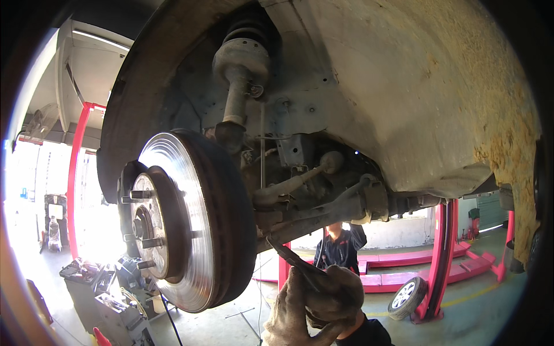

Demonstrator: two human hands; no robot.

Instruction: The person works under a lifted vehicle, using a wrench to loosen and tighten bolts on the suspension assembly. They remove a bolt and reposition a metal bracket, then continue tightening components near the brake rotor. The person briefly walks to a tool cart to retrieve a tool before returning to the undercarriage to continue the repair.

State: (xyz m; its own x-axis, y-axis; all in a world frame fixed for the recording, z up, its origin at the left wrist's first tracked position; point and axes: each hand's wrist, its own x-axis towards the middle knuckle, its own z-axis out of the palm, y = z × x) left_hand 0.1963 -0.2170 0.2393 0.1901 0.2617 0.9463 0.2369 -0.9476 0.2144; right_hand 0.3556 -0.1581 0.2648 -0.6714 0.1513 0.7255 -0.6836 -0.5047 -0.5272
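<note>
Both my hands are in pale, soiled work gloves, raised close together below the car's suspension. My right hand (337, 291) is closed around a dark pliers-like tool (293, 258), its dark sleeve showing below the wrist. Against the tool's lower part, my left hand (285, 311) grips with its fingers; its grasp partly overlaps the right hand. The tool slants up to the left, its tip near the lower control arm (303, 222) just inside the brake disc (183, 225). Whether the tip touches the arm, I cannot tell. The tool's handle ends are hidden by the gloves.
Above hangs the strut (236, 92) within the wheel arch. A tie rod (297, 183) runs behind the disc. At lower left stands a grey tool cart (86, 291). A person (340, 248) is beyond my hands. A wheel (407, 297) leans by a red lift post (441, 259).
</note>
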